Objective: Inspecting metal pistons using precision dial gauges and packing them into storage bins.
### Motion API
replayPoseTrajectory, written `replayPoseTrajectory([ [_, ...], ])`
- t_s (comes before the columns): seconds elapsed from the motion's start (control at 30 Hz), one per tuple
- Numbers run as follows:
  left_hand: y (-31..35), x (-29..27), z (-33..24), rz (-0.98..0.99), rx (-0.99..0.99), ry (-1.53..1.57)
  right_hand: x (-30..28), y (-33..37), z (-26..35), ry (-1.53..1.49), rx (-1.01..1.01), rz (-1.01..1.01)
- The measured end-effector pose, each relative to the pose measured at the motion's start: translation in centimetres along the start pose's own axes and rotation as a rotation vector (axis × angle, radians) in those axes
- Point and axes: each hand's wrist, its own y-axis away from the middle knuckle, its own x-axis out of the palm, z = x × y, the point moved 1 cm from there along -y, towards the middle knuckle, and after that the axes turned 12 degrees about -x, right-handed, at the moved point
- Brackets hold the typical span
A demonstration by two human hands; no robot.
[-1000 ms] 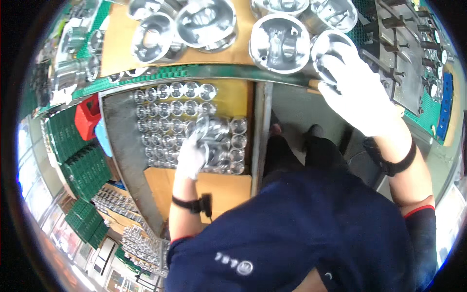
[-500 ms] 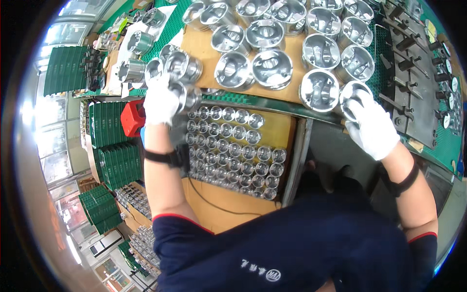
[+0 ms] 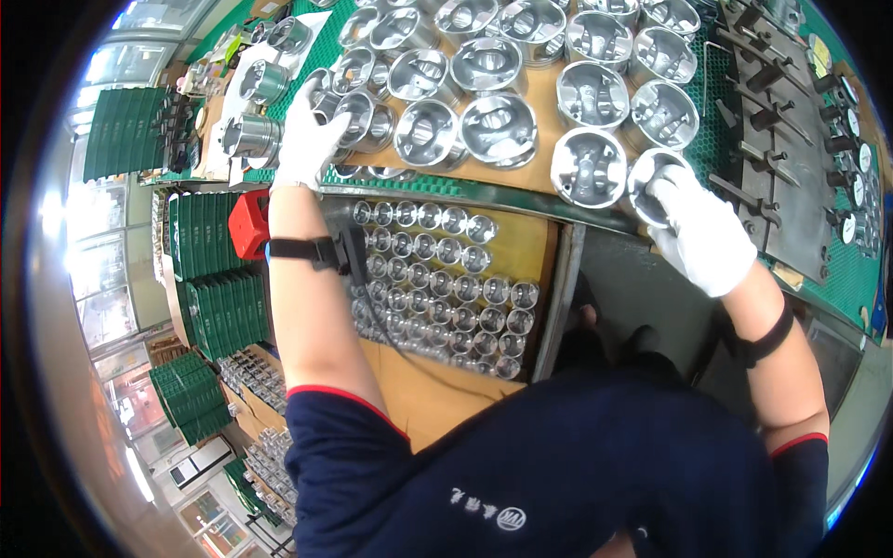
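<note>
Silver metal pistons with open hollow ends stand in rows on a brown board (image 3: 549, 167) on the bench. My left hand (image 3: 312, 139), in a white glove, is at the left end of the rows. Its thumb and fingers close around a piston (image 3: 325, 104), which the glove partly hides. Another piston (image 3: 370, 126) stands just right of the thumb. On the right, my gloved right hand (image 3: 702, 232) grips the nearest piston (image 3: 651, 186) by its rim, with fingers inside the hollow. A further piston (image 3: 589, 169) stands just left of it.
Metal fixtures with clamps (image 3: 767, 116) line the right side of the bench. Under the bench top, a tray (image 3: 526, 242) holds many smaller-looking pistons. Green crates (image 3: 223, 316) and a red container (image 3: 248, 226) are at the left. A cable (image 3: 400, 349) hangs by my left forearm.
My left hand has moved farther in over the bench, away from the front edge, among the left pistons. My right hand stays on its piston. The whole view has shifted slightly.
</note>
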Motion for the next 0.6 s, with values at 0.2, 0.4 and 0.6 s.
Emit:
replayPoseTrajectory([
  [0.2, 13.2, -0.9, -8.8, -0.082, -0.304, 0.337, -2.5, 1.2, -1.6, -0.048, -0.063, -0.033],
  [0.4, 25.4, 4.2, -17.8, -0.028, -0.418, 0.639, -8.4, 8.0, -2.0, -0.679, 0.199, 0.078],
  [0.6, 26.5, 11.8, -35.6, 0.509, -0.174, 0.874, -11.5, 14.6, -2.8, -1.864, 0.379, -0.171],
])
